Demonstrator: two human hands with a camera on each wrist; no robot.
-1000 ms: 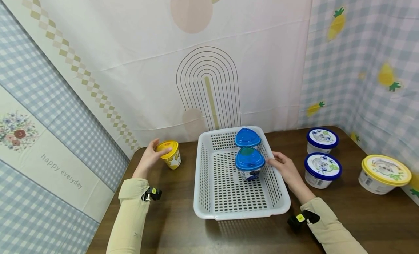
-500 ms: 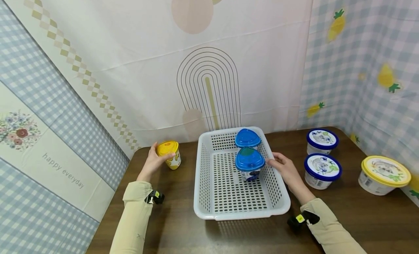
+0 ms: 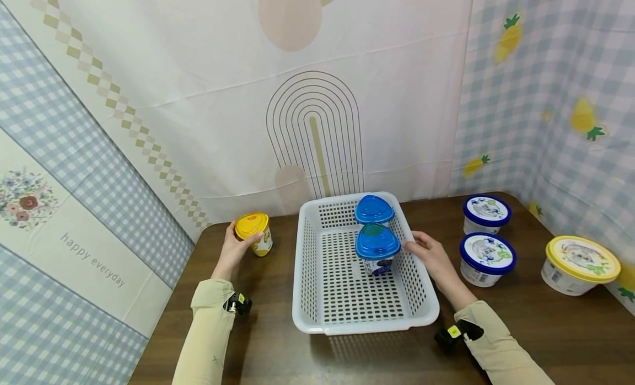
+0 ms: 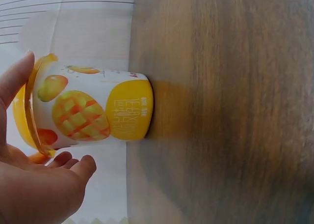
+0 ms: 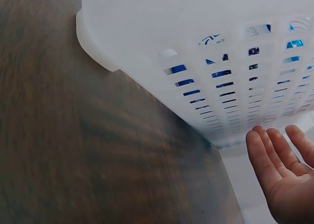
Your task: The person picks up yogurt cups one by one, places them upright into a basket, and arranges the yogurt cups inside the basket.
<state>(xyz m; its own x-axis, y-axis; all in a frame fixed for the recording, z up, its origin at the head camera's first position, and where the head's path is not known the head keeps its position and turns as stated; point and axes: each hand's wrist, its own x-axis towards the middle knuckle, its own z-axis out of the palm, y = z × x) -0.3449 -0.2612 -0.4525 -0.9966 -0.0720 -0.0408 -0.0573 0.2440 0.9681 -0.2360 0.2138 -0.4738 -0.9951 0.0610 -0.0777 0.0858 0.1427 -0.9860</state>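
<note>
My left hand (image 3: 232, 252) holds a yellow-lidded cup (image 3: 263, 245) between thumb and fingers, near its lid, at the left of the table. The cup (image 4: 81, 106), printed with mangoes, stands upright with its base on the wood in the left wrist view. My right hand (image 3: 433, 258) reaches to the right side of a white perforated basket (image 3: 307, 263). Its fingers (image 5: 265, 155) look nearly straight, close against the basket wall (image 5: 147, 32) in the right wrist view; firm contact is hard to tell. Inside the basket stand two blue-lidded cups, a nearer one (image 3: 378, 241) and a farther one (image 3: 374, 209).
Two tubs with dark blue lids, a far tub (image 3: 487, 211) and a near tub (image 3: 488, 258), stand right of the basket. A wider yellow-lidded tub (image 3: 581, 263) is farther right. A printed cloth (image 3: 218, 126) hangs behind the brown table (image 3: 278, 346).
My left forearm has shifted slightly right, and the left thumb has moved from over the lid to the cup's right side. The cup, the basket and my right hand stay nearly in place.
</note>
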